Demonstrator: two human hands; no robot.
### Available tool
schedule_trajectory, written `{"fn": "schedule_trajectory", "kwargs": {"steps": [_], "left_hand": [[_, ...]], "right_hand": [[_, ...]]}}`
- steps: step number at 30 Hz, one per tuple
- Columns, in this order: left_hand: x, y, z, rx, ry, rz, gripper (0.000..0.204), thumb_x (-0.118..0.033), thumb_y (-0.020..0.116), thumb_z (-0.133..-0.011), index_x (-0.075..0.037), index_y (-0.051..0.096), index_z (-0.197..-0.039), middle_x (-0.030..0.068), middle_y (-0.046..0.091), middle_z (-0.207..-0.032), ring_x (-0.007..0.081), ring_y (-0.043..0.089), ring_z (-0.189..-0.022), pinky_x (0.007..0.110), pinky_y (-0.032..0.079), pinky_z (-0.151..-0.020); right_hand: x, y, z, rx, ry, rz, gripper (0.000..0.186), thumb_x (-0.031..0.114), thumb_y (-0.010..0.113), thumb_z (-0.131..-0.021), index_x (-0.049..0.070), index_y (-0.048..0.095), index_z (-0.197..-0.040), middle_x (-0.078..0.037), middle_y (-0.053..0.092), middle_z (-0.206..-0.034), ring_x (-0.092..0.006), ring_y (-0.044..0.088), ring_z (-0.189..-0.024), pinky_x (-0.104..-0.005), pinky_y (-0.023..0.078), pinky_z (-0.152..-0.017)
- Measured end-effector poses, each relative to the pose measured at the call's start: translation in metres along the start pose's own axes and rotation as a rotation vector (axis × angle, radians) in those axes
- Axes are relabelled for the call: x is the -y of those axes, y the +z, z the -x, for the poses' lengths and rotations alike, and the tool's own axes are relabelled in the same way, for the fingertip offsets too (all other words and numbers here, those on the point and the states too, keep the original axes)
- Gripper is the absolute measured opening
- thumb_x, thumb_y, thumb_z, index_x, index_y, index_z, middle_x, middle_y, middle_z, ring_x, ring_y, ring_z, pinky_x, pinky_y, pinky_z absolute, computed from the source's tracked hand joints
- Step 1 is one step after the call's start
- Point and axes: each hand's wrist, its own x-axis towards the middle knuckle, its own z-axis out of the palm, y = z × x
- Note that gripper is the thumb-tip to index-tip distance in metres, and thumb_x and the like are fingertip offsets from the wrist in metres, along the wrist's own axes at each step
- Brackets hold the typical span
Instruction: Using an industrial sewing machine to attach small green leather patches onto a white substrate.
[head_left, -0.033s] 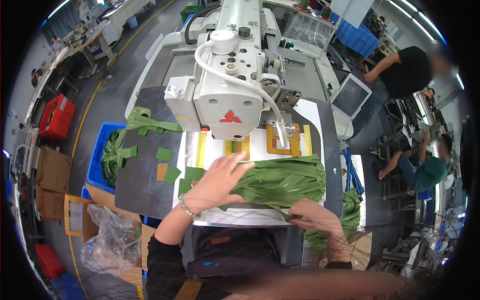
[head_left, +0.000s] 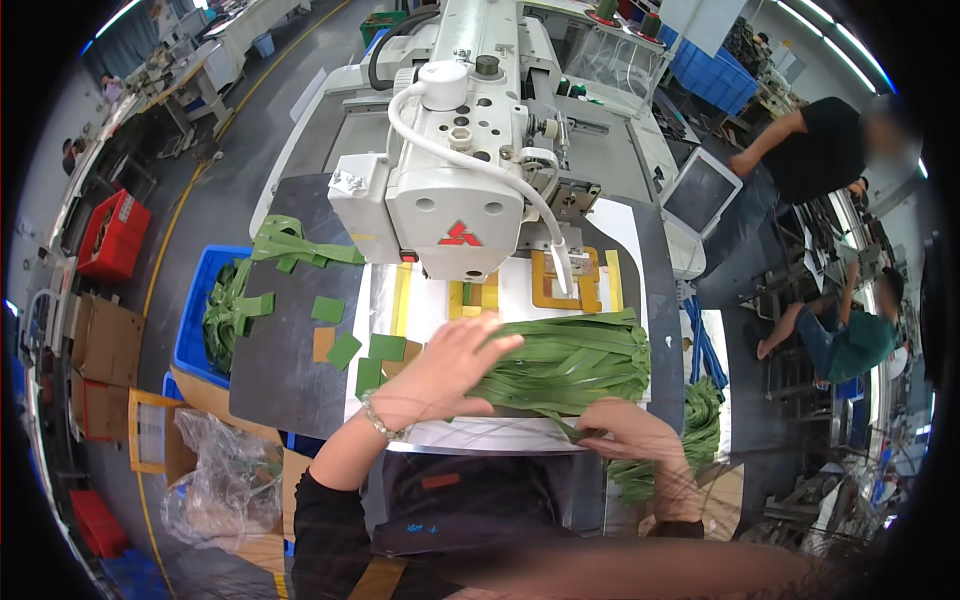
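Observation:
A bundle of flat green webbing straps (head_left: 570, 360) lies crosswise on the table in front of a white industrial sewing machine (head_left: 455, 200). My left hand (head_left: 445, 372) rests over the bundle's left end, fingers stretched and thumb apart. At the bundle's near edge, my right hand (head_left: 622, 430) has its fingers curled round the end of one green strap (head_left: 562, 426). Just behind my left hand, under the machine head, is a yellow clamp frame (head_left: 472, 298). A second yellow frame (head_left: 545, 285) sits farther right. Several green fabric squares (head_left: 343, 349) lie left of my left hand.
A blue bin (head_left: 190, 335) of green straps stands at the table's left side, with more straps (head_left: 290, 243) on the tabletop. Another strap pile (head_left: 700, 430) hangs at the right. A tablet-like screen (head_left: 703, 190) stands back right, near two people. Clear plastic wrap (head_left: 220, 490) lies lower left.
My left hand has shifted slightly right and down over the strap bundle. My right hand stays at the near edge with the strap end. The standing person at the right has moved a little.

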Motion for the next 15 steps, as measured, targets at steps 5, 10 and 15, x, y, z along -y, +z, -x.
{"fn": "schedule_trajectory", "kwargs": {"steps": [5,10,15], "left_hand": [[-0.036,0.019,-0.010,0.207,0.303,0.710,0.058,-0.025,0.070,-0.081,-0.003,0.046,-0.129,0.0184,0.055,-0.117,0.0324,0.053,-0.109,0.042,0.040,-0.096],[-0.036,0.017,-0.010,0.496,0.126,0.843,0.036,-0.020,0.066,-0.087,0.002,0.055,-0.113,0.0161,0.064,-0.093,0.0260,0.060,-0.087,0.032,0.047,-0.082],[-0.009,0.017,-0.002,0.368,-0.224,1.213,0.036,-0.012,0.060,-0.091,-0.004,0.054,-0.126,0.0034,0.062,-0.108,0.0086,0.056,-0.093,0.026,0.050,-0.076]], "right_hand": [[0.022,-0.027,-0.010,0.064,-0.006,-0.226,0.022,0.018,0.072,-0.081,0.005,0.065,-0.098,-0.009,0.063,-0.077,-0.0250,0.059,-0.070,-0.0334,0.046,-0.063],[0.029,-0.046,-0.019,-0.017,0.085,-0.351,0.023,0.012,0.073,-0.081,0.005,0.065,-0.101,-0.005,0.064,-0.076,-0.0114,0.058,-0.069,-0.0254,0.045,-0.061],[0.005,-0.051,-0.016,-0.074,0.387,-0.727,0.036,0.005,0.068,-0.084,0.004,0.058,-0.119,0.010,0.048,-0.070,0.0002,0.044,-0.063,-0.0184,0.040,-0.055]]}}
